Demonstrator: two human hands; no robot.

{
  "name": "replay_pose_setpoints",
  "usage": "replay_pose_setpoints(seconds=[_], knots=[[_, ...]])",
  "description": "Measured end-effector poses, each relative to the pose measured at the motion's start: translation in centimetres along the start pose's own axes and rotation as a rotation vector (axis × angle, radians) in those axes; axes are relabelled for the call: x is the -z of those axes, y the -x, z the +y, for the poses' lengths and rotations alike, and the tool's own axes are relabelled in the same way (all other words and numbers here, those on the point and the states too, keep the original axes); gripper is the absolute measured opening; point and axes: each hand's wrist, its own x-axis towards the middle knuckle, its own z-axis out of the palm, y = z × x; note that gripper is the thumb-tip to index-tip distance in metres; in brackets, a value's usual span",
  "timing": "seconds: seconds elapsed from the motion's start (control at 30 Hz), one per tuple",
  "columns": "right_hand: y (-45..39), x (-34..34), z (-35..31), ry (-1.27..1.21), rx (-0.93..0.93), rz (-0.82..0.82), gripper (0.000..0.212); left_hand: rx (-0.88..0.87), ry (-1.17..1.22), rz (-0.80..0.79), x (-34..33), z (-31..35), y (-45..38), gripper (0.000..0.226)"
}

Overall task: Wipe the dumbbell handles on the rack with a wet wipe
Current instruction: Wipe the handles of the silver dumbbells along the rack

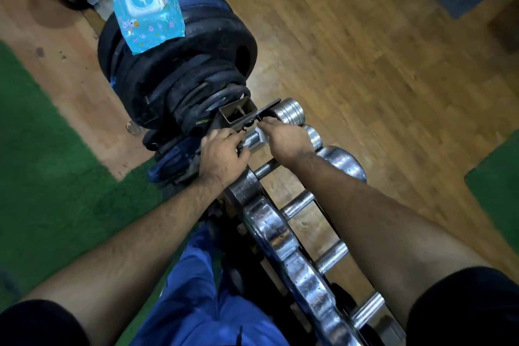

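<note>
Right hand [285, 139] fingers pinch the wet wipe [260, 135] on a dumbbell handle [251, 140] (left hand [223, 156] grips its end).

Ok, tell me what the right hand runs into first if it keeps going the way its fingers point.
Probably the dark metal rack bracket: the right hand, pinching a white wet wipe on the chrome dumbbell handle, points up-left toward it. Depth is unclear from this view.

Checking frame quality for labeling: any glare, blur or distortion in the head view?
Head view: strong wide-angle bending at the edges; bright glare on the chrome dumbbell heads; floor smeared by motion blur; hands and the wet wipe fairly sharp; wipe pack evenly lit.
</note>
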Motion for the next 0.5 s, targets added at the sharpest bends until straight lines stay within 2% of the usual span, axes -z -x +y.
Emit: replay_pose_setpoints(seconds=[0.13, 0.27, 0.33, 0.43, 0.5], knots=[[-1.0, -0.3, -0.7, 0.049, -0.042, -0.098, 0.044, 0.007, -0.009, 0.021, -0.1, 0.0, 0.0, 0.027], [-1.0, -0.2, -0.3, 0.032, 0.011, -0.190, 0.063, 0.031, -0.022, 0.028, -0.5, -0.1, 0.0, 0.024], [-1.1, -0.2, -0.4, 0.029, 0.019, -0.201, 0.063, 0.023, -0.016, 0.042, -0.7, -0.2, 0.0, 0.023], [-1.5, -0.1, -1.1, 0.030, -0.129, -0.170, 0.052, -0.014, 0.006, 0.054, -0.7, -0.6, 0.3, 0.025], [-1.1, -0.3, -1.5, -0.017, -0.163, -0.158, 0.056, 0.008, 0.034, 0.062, -0.6, -1.1, 1.0, 0.031]])
